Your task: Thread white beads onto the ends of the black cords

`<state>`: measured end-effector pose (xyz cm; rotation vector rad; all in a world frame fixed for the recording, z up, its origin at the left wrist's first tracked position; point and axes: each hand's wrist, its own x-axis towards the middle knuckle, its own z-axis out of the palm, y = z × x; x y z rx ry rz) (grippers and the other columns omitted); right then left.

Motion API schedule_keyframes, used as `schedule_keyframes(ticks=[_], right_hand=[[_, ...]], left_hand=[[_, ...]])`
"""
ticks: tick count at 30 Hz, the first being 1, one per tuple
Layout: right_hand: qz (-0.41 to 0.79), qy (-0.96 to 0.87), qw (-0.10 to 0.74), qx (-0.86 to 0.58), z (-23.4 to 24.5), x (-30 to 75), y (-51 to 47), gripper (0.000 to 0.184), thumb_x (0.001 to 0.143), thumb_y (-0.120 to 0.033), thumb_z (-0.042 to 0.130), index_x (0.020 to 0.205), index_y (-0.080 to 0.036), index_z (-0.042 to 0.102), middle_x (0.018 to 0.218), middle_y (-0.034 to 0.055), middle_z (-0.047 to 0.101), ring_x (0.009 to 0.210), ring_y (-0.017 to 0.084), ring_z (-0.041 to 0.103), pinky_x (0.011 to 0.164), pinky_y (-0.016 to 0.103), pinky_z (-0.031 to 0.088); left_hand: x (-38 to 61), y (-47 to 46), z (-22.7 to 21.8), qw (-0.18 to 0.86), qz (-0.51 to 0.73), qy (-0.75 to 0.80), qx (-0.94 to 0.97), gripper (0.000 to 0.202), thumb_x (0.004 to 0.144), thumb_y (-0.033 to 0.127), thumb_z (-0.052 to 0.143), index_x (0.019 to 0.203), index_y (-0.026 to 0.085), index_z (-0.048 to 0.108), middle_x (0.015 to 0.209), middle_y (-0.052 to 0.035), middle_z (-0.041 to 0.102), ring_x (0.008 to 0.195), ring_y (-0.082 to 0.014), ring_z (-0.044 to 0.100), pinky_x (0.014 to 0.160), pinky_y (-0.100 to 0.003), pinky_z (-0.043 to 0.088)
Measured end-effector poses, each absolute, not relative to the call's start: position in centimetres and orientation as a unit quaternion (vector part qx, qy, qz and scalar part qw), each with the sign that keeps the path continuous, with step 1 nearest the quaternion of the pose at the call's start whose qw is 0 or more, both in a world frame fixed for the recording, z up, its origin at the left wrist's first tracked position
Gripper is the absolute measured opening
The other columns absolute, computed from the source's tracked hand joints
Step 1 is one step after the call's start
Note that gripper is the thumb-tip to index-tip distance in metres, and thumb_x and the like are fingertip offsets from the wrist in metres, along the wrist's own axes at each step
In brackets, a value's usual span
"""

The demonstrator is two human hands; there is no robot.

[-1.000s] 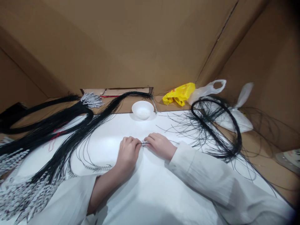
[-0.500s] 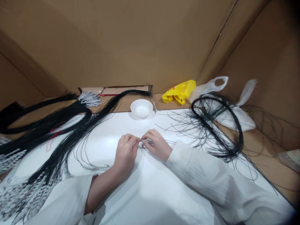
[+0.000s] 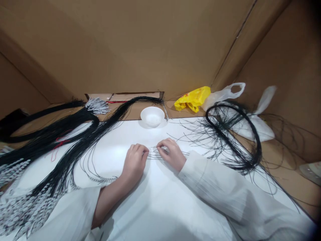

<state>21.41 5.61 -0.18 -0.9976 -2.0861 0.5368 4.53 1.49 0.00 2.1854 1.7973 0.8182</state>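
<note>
My left hand is closed over the white table, thumb and forefinger pinched on several thin dark cords. These run across the small gap to my right hand, whose thumb and forefinger pinch the end of one dark cord. Other cords pass beneath its fingers and show again by the wrist. Anything tiny between the fingertips is too small to make out. Left of my left forearm, loose cords end in whitish knobbly tips. Beyond both hands stands a white bowl; its contents are unclear.
Long bundles of black cord with white knobbly ends cover the left side, one tied with red string. At right lies a looped black bundle. A yellow bag and clear plastic bags rest near the cardboard wall.
My hands have drawn apart: the fingertips met before, and now a gap separates them with the cords showing across it. My right hand has shifted slightly right.
</note>
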Motion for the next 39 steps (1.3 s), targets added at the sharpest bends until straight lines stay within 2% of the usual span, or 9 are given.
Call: schedule_keyframes(ticks=[5, 9, 14, 17, 21, 26, 29, 36, 39], right_hand=[[0.172, -0.835, 0.385, -0.354, 0.0, 21.3, 4.9, 0.008, 0.083, -0.017, 0.05, 0.08, -0.019, 0.056, 0.076, 0.0032, 0.06, 0.081, 0.017, 0.049, 0.078, 0.032, 0.036], [0.193, -0.84, 0.371, -0.346, -0.2, 21.3, 4.8, 0.007, 0.082, -0.016, 0.051, 0.079, -0.019, 0.057, 0.074, 0.0026, 0.06, 0.078, 0.016, 0.05, 0.076, 0.031, 0.037], [0.245, -0.805, 0.365, -0.398, -0.1, 21.0, 4.8, 0.007, 0.079, -0.015, 0.054, 0.076, -0.019, 0.06, 0.074, 0.003, 0.059, 0.08, 0.016, 0.051, 0.077, 0.031, 0.038], [0.281, -0.788, 0.355, -0.416, 0.1, 20.8, 4.8, 0.006, 0.078, -0.017, 0.055, 0.074, -0.018, 0.06, 0.072, 0.0024, 0.059, 0.078, 0.016, 0.052, 0.076, 0.031, 0.039], [0.293, -0.773, 0.358, -0.434, 0.4, 20.7, 4.6, 0.008, 0.077, -0.016, 0.053, 0.072, -0.017, 0.059, 0.07, 0.0023, 0.056, 0.074, 0.015, 0.051, 0.074, 0.03, 0.039], [0.28, -0.767, 0.371, -0.442, 0.4, 20.8, 4.5, 0.007, 0.077, -0.016, 0.052, 0.072, -0.018, 0.058, 0.071, 0.0026, 0.056, 0.076, 0.016, 0.051, 0.074, 0.031, 0.039], [0.271, -0.766, 0.379, -0.442, 0.3, 20.8, 4.5, 0.007, 0.077, -0.016, 0.052, 0.072, -0.018, 0.058, 0.07, 0.0027, 0.056, 0.076, 0.016, 0.05, 0.074, 0.031, 0.039], [0.262, -0.786, 0.371, -0.419, 0.4, 20.7, 4.4, 0.009, 0.077, -0.017, 0.054, 0.07, -0.018, 0.059, 0.067, 0.0025, 0.057, 0.076, 0.017, 0.049, 0.075, 0.032, 0.038], [0.282, -0.775, 0.367, -0.43, 0.5, 20.7, 4.3, 0.009, 0.077, -0.018, 0.054, 0.07, -0.018, 0.059, 0.066, 0.0022, 0.056, 0.075, 0.017, 0.049, 0.074, 0.032, 0.038]], left_hand=[[4.7, 1.4, -0.1, 0.145, 0.314, 0.599, 0.722, 0.015, 0.086, 0.021, 0.04, 0.084, 0.019, 0.054, 0.079, -0.0038, 0.058, 0.079, -0.021, 0.049, 0.073, -0.036, 0.039], [4.8, 1.5, 0.0, 0.212, 0.346, 0.611, 0.68, 0.013, 0.085, 0.023, 0.042, 0.085, 0.019, 0.054, 0.079, -0.003, 0.059, 0.076, -0.0191, 0.053, 0.07, -0.033, 0.04], [5.0, 1.4, 0.0, 0.318, 0.425, 0.584, 0.614, 0.017, 0.084, 0.027, 0.045, 0.097, 0.018, 0.051, 0.073, 0.0001, 0.058, 0.068, -0.0142, 0.054, 0.064, -0.026, 0.041], [5.2, 1.2, 0.2, 0.344, 0.445, 0.57, 0.599, 0.015, 0.083, 0.028, 0.046, 0.093, 0.018, 0.052, 0.077, -0.001, 0.059, 0.072, -0.0144, 0.056, 0.065, -0.025, 0.042], [5.4, 0.8, 0.7, 0.307, 0.422, 0.575, 0.63, 0.013, 0.085, 0.026, 0.045, 0.089, 0.019, 0.054, 0.083, -0.0017, 0.06, 0.075, -0.0151, 0.055, 0.068, -0.027, 0.041], [5.6, 0.2, 0.6, 0.217, 0.384, 0.591, 0.675, 0.017, 0.084, 0.02, 0.044, 0.097, 0.021, 0.055, 0.086, -0.0023, 0.061, 0.08, -0.0172, 0.054, 0.074, -0.031, 0.041], [5.6, 0.1, 0.7, 0.207, 0.38, 0.603, 0.67, 0.018, 0.083, 0.019, 0.046, 0.097, 0.022, 0.056, 0.085, -0.0015, 0.062, 0.078, -0.0169, 0.055, 0.072, -0.03, 0.042], [5.6, 0.2, 1.0, 0.167, 0.362, 0.606, 0.688, 0.01, 0.083, 0.022, 0.049, 0.085, 0.021, 0.059, 0.079, -0.0008, 0.063, 0.074, -0.017, 0.054, 0.07, -0.03, 0.041], [5.5, 0.2, 0.8, 0.131, 0.354, 0.595, 0.709, 0.012, 0.084, 0.021, 0.048, 0.09, 0.02, 0.058, 0.078, -0.0014, 0.061, 0.074, -0.0168, 0.053, 0.072, -0.03, 0.041]])
